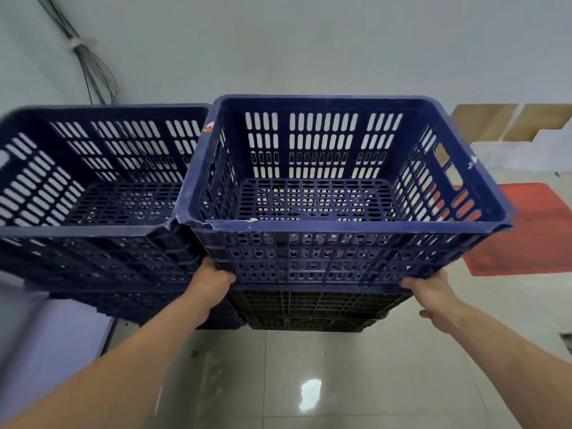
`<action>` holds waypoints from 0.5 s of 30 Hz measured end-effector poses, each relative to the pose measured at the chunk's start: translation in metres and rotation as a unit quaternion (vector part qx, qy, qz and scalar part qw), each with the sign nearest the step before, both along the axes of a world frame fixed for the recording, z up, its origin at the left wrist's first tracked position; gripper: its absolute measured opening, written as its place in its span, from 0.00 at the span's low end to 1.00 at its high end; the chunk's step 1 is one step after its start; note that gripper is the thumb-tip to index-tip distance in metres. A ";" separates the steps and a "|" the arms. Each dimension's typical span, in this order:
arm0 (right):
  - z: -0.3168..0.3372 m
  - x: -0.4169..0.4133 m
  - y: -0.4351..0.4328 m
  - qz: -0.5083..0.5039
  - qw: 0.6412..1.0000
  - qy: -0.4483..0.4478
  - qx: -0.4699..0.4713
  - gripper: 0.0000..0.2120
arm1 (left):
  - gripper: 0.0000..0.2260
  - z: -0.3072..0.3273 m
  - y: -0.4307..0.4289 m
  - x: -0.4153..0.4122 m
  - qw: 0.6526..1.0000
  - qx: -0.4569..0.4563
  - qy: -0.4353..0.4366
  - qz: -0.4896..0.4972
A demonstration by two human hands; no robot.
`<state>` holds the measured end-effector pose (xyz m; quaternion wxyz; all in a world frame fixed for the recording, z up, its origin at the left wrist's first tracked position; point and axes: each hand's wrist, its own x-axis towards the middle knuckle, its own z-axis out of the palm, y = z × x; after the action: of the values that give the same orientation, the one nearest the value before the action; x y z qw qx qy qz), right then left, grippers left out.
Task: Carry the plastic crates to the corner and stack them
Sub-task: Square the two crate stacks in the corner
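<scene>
A blue slotted plastic crate (340, 227) sits on top of a darker crate (315, 311) in front of the wall. My left hand (213, 280) grips the bottom left corner of the blue crate, fingers curled under it. My right hand (430, 289) holds the bottom right corner, its fingers hidden beneath the crate. To the left stands a second stack, topped by another blue crate (93, 233), touching the first one at the rim. Both top crates hold nothing.
A pale wall (309, 51) runs behind the stacks, with a cable bundle (89, 63) in the left corner. A red mat (532, 230) lies on the tiled floor (309, 382) to the right. Cardboard pieces (495, 122) lean at the far right.
</scene>
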<state>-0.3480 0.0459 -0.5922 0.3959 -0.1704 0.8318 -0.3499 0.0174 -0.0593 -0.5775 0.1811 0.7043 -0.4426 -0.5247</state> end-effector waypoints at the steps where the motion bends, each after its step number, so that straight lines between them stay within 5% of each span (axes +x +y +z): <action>1: 0.002 0.005 0.001 0.004 1.000 0.011 0.001 0.20 | 0.24 0.006 0.001 0.002 1.000 -0.006 -0.009 -0.009; 10: 0.047 0.112 0.010 0.152 0.988 -0.014 0.038 0.22 | 0.32 0.083 0.016 0.042 0.983 -0.063 -0.088 -0.149; 15: 0.110 0.189 0.004 0.364 0.929 0.046 0.042 0.31 | 0.29 0.132 0.015 0.092 0.957 -0.104 -0.149 -0.225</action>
<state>-0.1588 0.0503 -0.4823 0.4646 -0.4607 0.7434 -0.1385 0.1091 -0.0441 -0.4454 0.0628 0.6340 -0.6636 -0.3922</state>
